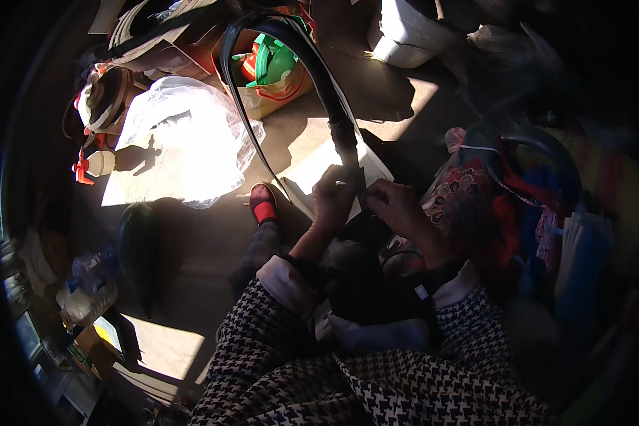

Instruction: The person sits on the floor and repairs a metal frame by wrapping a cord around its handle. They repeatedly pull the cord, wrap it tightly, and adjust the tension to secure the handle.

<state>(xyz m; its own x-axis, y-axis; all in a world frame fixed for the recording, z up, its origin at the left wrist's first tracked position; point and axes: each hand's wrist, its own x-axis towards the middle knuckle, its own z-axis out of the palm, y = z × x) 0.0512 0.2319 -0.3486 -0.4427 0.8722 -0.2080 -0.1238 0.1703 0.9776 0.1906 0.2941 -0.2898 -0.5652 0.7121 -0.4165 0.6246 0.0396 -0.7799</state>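
The left hand (pixel 334 194) curls closed round the black tube (pixel 326 89); the right hand (pixel 400 208) pinches beside it, hold unclear. Fingerwork there seems underway; the next move calls for steadiness.

Hands at work: two, a left hand (pixel 333 194) and a right hand (pixel 402 207)
Checked sleeves (pixel 252 330): two
Pale cuffs (pixel 287 281): two
Black loop (pixel 324 85): one
Spray bottle (pixel 101 164): one, by my count
Clear plastic (pixel 184 142): one heap
White bucket (pixel 403 48): one
Red sock (pixel 265 211): one visible from where I stand
Carrier bag (pixel 259 105): one
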